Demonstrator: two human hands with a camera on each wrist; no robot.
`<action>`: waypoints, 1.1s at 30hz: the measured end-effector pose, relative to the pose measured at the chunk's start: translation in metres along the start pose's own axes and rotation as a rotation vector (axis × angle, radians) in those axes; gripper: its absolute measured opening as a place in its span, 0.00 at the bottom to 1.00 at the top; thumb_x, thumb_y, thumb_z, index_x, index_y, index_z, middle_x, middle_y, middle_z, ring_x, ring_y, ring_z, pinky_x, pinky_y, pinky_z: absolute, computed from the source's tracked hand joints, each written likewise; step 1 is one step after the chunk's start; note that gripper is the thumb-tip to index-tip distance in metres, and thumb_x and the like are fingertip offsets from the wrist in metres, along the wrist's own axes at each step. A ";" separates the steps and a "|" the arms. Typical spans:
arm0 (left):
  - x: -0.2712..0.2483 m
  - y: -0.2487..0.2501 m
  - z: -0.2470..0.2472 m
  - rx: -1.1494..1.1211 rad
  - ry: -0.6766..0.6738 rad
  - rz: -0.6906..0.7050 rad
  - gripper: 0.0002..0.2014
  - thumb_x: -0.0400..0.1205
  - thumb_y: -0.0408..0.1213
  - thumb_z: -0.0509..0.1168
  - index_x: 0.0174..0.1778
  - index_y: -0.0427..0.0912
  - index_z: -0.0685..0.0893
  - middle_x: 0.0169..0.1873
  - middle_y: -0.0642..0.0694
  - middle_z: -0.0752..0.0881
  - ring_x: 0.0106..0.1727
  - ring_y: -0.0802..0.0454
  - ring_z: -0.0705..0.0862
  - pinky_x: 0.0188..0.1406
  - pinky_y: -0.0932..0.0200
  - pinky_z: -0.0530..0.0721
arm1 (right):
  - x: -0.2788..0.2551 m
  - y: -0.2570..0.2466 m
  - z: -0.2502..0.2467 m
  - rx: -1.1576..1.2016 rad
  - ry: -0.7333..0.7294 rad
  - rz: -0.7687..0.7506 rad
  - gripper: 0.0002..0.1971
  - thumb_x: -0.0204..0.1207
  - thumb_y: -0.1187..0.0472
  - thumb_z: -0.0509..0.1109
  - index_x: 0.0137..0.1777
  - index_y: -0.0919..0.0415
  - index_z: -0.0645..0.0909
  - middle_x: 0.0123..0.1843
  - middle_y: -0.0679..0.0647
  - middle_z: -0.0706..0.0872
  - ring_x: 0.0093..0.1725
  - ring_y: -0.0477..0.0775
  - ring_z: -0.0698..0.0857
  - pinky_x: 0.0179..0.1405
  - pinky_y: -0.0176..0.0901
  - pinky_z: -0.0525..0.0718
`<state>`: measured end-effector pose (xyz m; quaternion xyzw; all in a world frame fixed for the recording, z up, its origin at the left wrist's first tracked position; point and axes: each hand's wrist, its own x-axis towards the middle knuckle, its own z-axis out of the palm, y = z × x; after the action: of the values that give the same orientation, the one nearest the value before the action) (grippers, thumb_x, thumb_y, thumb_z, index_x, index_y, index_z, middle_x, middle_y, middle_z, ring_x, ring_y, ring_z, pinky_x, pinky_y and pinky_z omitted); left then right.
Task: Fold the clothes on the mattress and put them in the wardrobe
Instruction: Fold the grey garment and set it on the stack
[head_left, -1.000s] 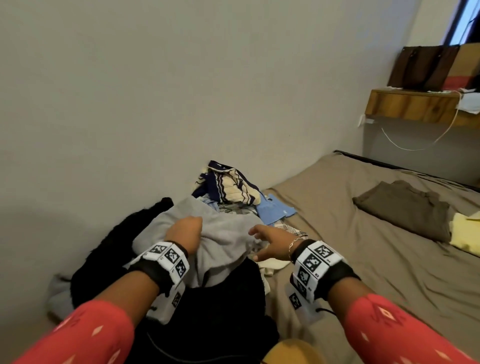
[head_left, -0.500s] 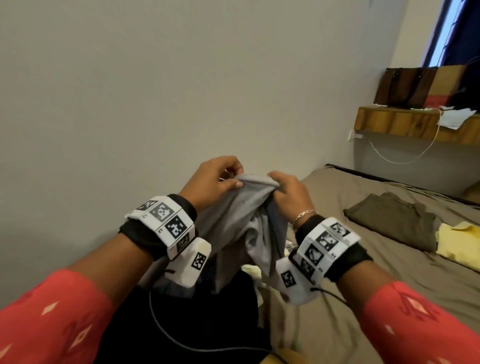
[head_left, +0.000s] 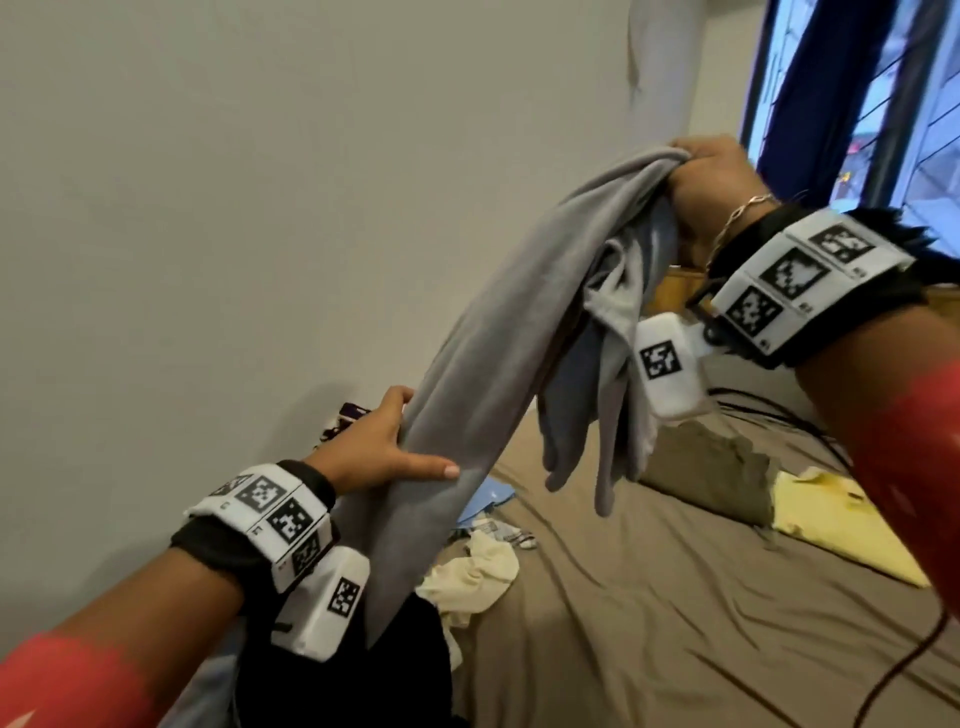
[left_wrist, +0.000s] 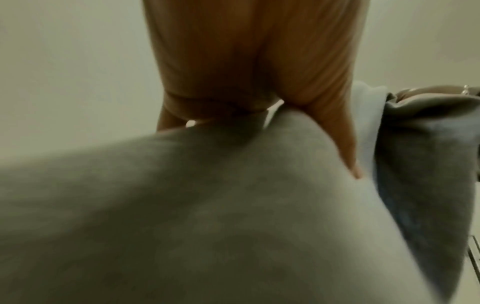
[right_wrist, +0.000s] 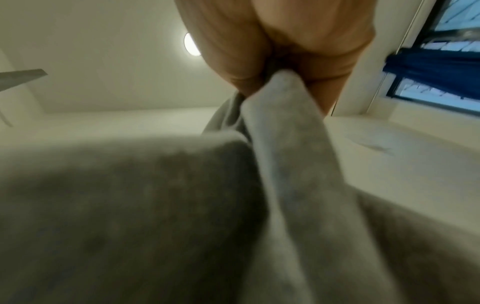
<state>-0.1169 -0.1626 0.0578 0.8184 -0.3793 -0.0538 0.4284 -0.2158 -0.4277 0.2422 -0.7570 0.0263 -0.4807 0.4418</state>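
Premises: a bedroom in a private home. A mattress (head_left: 649, 613) under a brown sheet fills the floor area along a plain painted wall (head_left: 260, 208). Loose clothes (head_left: 467, 571) lie heaped at its near left; folded garments (head_left: 711, 473) lie at the far right. A window (head_left: 893, 104) with a dark blue curtain (head_left: 810, 78) stands far right.

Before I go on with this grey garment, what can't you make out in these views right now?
- Right hand fingers: head view, buried in the bunched grey garment.
- Garment's type and lower end: head view, hidden behind the left wrist device.
- Left hand fingertips: left wrist view, blurred and covered by cloth.
- Black clothes: cut off by the bottom edge.
- Wardrobe: not in any view.
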 end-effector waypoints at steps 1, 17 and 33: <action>0.002 -0.002 0.001 0.000 -0.049 -0.015 0.58 0.38 0.73 0.75 0.63 0.47 0.70 0.55 0.53 0.83 0.55 0.57 0.84 0.56 0.57 0.83 | 0.008 -0.004 -0.015 0.022 0.047 0.000 0.08 0.55 0.70 0.55 0.27 0.58 0.73 0.30 0.56 0.76 0.38 0.50 0.76 0.37 0.45 0.76; 0.136 0.177 0.042 -0.037 0.490 0.309 0.09 0.80 0.30 0.61 0.34 0.36 0.73 0.49 0.18 0.80 0.53 0.27 0.80 0.44 0.40 0.75 | -0.048 0.024 -0.229 -0.972 -0.006 0.451 0.13 0.82 0.62 0.59 0.54 0.73 0.78 0.59 0.74 0.80 0.45 0.66 0.83 0.41 0.49 0.80; 0.104 0.165 0.224 -0.412 -0.205 -0.271 0.10 0.84 0.30 0.52 0.39 0.36 0.77 0.37 0.37 0.80 0.35 0.44 0.78 0.35 0.55 0.78 | -0.204 0.147 -0.265 -0.852 -0.503 0.833 0.30 0.73 0.64 0.72 0.74 0.60 0.65 0.68 0.59 0.76 0.64 0.60 0.77 0.51 0.43 0.81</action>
<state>-0.2309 -0.4368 0.0637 0.7475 -0.2888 -0.2694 0.5341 -0.4674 -0.5931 0.0352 -0.8820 0.4020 -0.0243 0.2446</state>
